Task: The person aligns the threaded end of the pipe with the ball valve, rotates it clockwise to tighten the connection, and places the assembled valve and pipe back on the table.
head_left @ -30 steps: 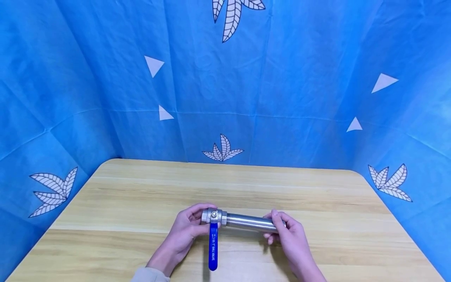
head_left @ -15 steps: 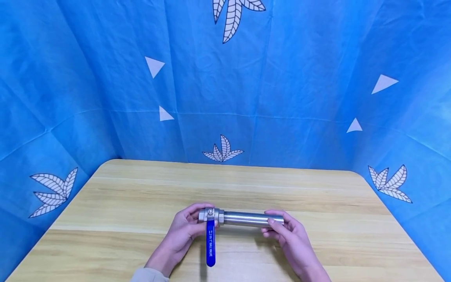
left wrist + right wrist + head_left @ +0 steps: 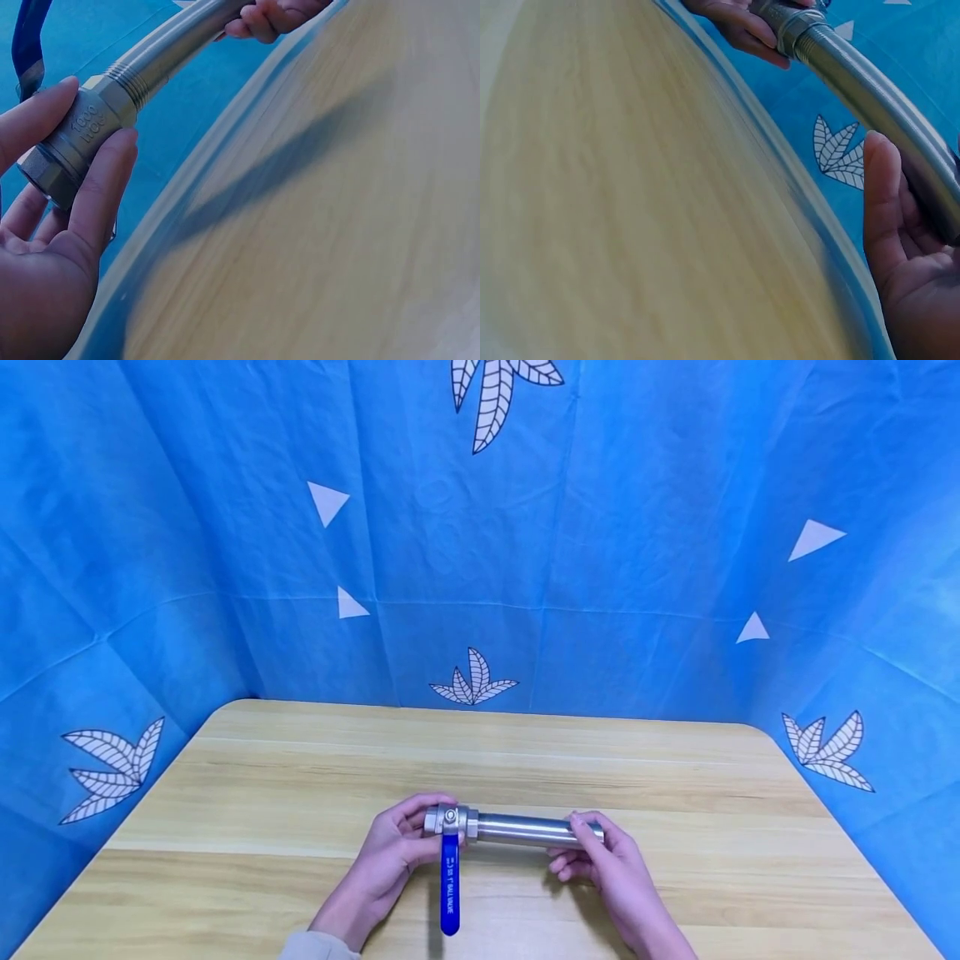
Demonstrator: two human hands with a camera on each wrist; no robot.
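In the head view a steel ball valve (image 3: 437,821) with a blue lever handle (image 3: 450,885) hangs above the table, the lever pointing toward me. My left hand (image 3: 386,852) grips the valve body between thumb and fingers. A shiny steel pipe (image 3: 525,829) runs rightward from the valve. Some bare thread (image 3: 126,84) shows at the joint in the left wrist view. My right hand (image 3: 618,868) holds the pipe's far end, thumb across the top and the other fingers curled below. Part of that grip is hidden behind the pipe.
A wood-grain table (image 3: 300,760) lies beneath the hands, carrying their shadows. Blue cloth (image 3: 637,485) printed with white leaves and triangles encloses its back and sides.
My right thumb dropped down the pipe's near side, then came back up over its top. Valve and pipe shifted slightly left, then a little back. The left hand kept its grip.
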